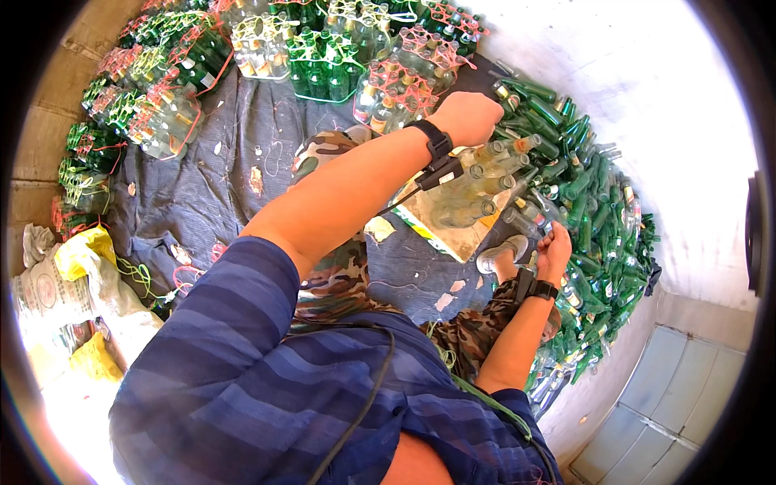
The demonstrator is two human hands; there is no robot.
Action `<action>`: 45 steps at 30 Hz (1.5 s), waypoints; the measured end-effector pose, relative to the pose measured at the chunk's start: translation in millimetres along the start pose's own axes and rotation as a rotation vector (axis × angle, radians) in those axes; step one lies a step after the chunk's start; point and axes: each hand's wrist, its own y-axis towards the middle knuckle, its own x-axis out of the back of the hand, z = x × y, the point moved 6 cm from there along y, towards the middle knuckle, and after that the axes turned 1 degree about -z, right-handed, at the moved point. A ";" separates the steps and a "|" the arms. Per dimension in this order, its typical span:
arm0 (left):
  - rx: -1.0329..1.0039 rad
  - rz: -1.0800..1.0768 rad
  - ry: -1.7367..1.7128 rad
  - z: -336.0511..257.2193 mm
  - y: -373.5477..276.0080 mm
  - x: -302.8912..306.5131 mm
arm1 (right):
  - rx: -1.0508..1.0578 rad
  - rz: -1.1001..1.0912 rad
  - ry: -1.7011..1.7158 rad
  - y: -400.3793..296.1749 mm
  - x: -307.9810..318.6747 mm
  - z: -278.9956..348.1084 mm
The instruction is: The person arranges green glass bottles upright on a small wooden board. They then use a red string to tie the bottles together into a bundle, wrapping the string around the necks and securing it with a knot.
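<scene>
My left hand [470, 118] is curled at the upper middle, beside the pile of green glass bottles [539, 115]. Its fingertips and anything inside them are hidden. Just below it, several clear glass bottles [464, 213] stand close together on a worn board [451, 239] with a yellow and green edge. Further right, my right hand [553, 251] has bent fingers at the near side of the pile, close to loose clear bottles [520, 222]. Whether it grips one of them does not show. Both wrists wear black straps with small devices.
Bundles of bottles tied with green [324, 63] and red twine [394, 91] line the far and left sides. Woven sacks [51, 291] lie at left. My shoe [503, 253] rests beside the board. A white wall [642, 79] rises behind the pile; dark sheeting [236, 121] covers the floor.
</scene>
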 end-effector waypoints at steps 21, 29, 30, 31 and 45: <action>0.054 0.246 0.086 11.5 0.3 -9.7 | -0.411 -0.032 0.264 83.2 -9.8 -128.0; 0.050 0.231 0.125 5.6 1.1 -8.2 | -0.546 -0.027 0.114 110.7 0.0 -204.2; 0.062 0.236 0.127 6.4 1.7 -9.2 | -0.532 -0.019 0.074 116.6 2.7 -212.4; 0.072 0.242 0.129 6.3 2.3 -10.2 | -0.520 -0.011 0.034 123.0 5.9 -221.4; 0.097 0.269 0.124 -4.3 0.1 -6.2 | -0.477 0.044 -0.081 194.7 13.9 -274.3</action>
